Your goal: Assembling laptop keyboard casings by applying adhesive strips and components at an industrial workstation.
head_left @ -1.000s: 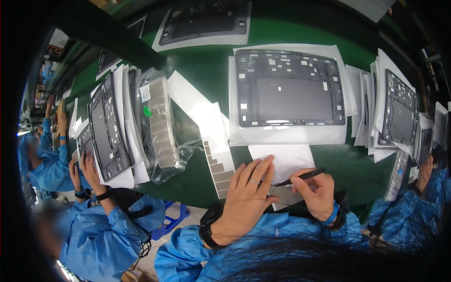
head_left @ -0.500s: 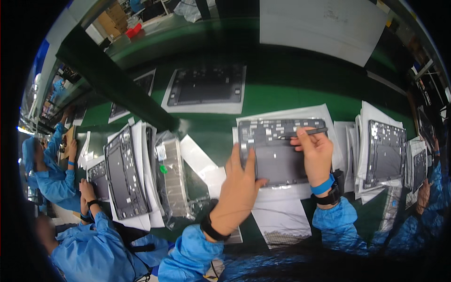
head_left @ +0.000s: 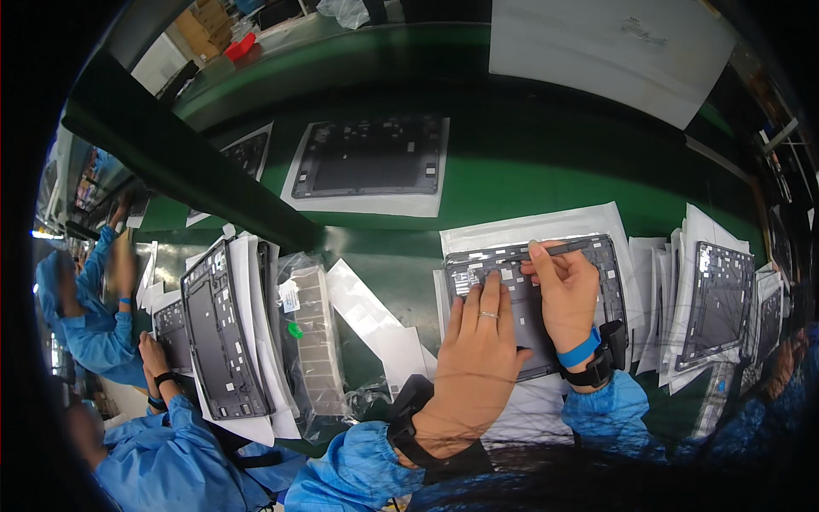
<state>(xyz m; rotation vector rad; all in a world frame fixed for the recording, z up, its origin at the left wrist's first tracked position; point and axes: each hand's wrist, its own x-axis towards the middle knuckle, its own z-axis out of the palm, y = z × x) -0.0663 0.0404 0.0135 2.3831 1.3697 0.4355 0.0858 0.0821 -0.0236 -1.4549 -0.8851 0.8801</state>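
A dark grey tablet housing (head_left: 609,282) with small white pads lies in front of me on white sheets (head_left: 597,219). My left hand (head_left: 479,346) rests across its left part, fingers stretched out and fingertips on the upper area among the pads. My right hand (head_left: 563,286) is closed round thin dark tweezers (head_left: 567,247). Their tip points left over the housing's upper edge, near my left fingertips. Whether the tip touches the housing or holds anything is too small to tell.
Stacks of housings with white sheets stand to the left (head_left: 211,333) and right (head_left: 719,299). Bagged strips (head_left: 314,341) lie beside the left stack. Another housing (head_left: 367,158) lies on the green belt beyond. A dark green post (head_left: 188,154) slants at left. Co-workers in blue (head_left: 171,461) sit nearby.
My left hand has moved from the housing's left edge onto its upper area, fingers closer together. The tweezers have shifted toward the upper edge. The whole view has shifted slightly.
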